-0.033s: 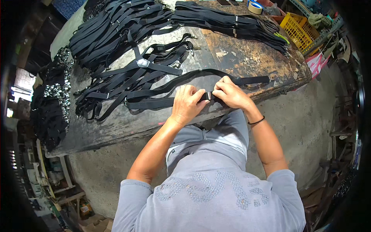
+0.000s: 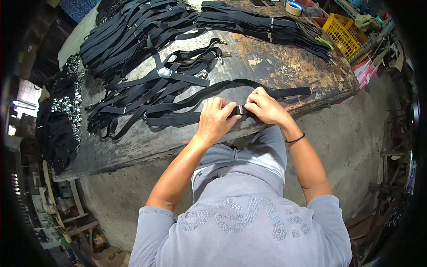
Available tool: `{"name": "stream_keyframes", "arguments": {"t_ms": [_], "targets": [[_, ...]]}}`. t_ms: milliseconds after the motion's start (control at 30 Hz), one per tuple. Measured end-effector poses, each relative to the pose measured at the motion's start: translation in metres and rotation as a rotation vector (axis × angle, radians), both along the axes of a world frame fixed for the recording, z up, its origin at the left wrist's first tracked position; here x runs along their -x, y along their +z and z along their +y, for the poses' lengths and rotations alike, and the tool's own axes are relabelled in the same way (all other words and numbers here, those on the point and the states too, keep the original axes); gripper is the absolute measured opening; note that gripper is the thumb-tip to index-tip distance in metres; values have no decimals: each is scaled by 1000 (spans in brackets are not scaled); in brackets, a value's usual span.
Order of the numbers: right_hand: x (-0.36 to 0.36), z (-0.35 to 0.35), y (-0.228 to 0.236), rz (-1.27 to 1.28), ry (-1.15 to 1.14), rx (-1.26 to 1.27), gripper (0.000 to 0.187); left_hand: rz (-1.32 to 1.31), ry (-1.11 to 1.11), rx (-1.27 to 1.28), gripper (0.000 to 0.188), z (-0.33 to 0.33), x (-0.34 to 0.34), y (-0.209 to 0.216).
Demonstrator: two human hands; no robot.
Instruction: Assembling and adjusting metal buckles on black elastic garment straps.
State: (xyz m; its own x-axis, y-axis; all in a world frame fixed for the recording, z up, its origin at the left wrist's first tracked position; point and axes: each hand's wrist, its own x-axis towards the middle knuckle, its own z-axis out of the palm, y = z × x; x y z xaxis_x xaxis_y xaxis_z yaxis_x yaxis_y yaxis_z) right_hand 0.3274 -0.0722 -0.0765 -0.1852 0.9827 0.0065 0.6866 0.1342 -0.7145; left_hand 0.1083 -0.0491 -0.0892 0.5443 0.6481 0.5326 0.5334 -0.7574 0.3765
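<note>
Left hand (image 2: 216, 119) and right hand (image 2: 265, 107) both pinching this black suspender strap (image 2: 175, 119) by its metal slider (image 2: 241, 109). Loads more straps (image 2: 240, 18) piled on the worktop (image 2: 284, 58).

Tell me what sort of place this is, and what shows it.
Probably a small workshop handling straps: many black straps lie in thick bundles on a worn worktable, shiny metal pieces are massed at its left side, and a yellow plastic crate sits near its far right edge.
</note>
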Motion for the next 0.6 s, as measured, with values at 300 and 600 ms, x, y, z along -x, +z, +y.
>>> {"name": "stream_keyframes", "arguments": {"t_ms": [300,600], "targets": [[-2,-1,-2,52,-18,18,28,69,0,18,36,-1,-12,11],[0,-4,-3,56,-61,10,29,134,14,38,40,-1,-16,16]]}}
